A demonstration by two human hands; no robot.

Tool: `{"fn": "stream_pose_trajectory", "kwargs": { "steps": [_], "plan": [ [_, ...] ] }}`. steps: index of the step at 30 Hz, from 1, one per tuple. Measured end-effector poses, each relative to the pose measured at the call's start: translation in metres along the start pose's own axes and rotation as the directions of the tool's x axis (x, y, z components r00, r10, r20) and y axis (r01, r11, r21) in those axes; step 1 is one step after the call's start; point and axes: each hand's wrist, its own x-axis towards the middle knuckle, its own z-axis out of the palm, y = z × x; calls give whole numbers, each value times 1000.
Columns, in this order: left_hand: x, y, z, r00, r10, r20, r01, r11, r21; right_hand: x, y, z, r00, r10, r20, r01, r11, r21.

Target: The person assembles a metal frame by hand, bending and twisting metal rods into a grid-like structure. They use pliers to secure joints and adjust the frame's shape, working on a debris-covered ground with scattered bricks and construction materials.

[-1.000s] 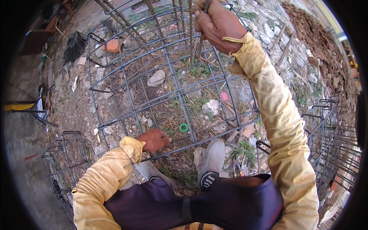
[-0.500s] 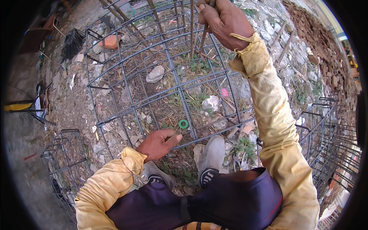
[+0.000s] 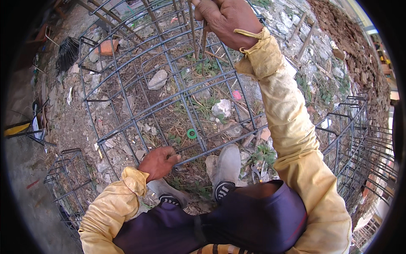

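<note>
The metal cage (image 3: 182,92) spans the centre. The left hand (image 3: 158,163), half curled, is beside its near bar (image 3: 196,155) toward eight o'clock; whether it grips, I cannot tell. The right hand (image 3: 228,19), just past twelve, closes around what looks like a thin rod (image 3: 204,42). Uneven ground might rock the cage onto a shoe (image 3: 226,166). Outdoors, stones (image 3: 157,79) litter the dirt (image 3: 141,91); another cage (image 3: 69,191) stands farther out at eight.

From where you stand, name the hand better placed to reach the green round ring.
Likely the left: the bare left hand sits by the near edge of the grey steel-bar cage, close to the green round ring. The bare right hand is farther off, closed around a thin brown rod.
</note>
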Motion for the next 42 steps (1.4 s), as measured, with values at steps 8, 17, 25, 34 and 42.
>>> {"fn": "stream_pose_trajectory", "kwargs": {
  "steps": [8, 17, 25, 34, 42],
  "plan": [
    [10, -1, -21, 984, 33, -173, -59, 988, -144, -3, 4, 0, 998, 46, 41, -49, 996, 71],
    [16, 3, -56, 902, -407, -145, 32, 398, -917, -3, 4, 4, 998, 53, 17, -54, 995, 88],
    [29, 57, -120, 870, -40, -492, -386, 567, -728, -4, 0, -4, 991, 106, 82, -112, 992, 66],
    [114, 130, -130, 736, 465, -492, -654, 676, -341, -8, 23, -22, 935, 181, 306, -306, 846, 436],
    [115, 145, -117, 828, 400, -394, -555, 479, -680, -32, 28, -39, 895, 316, 314, -439, 750, 494]
  ]
}}
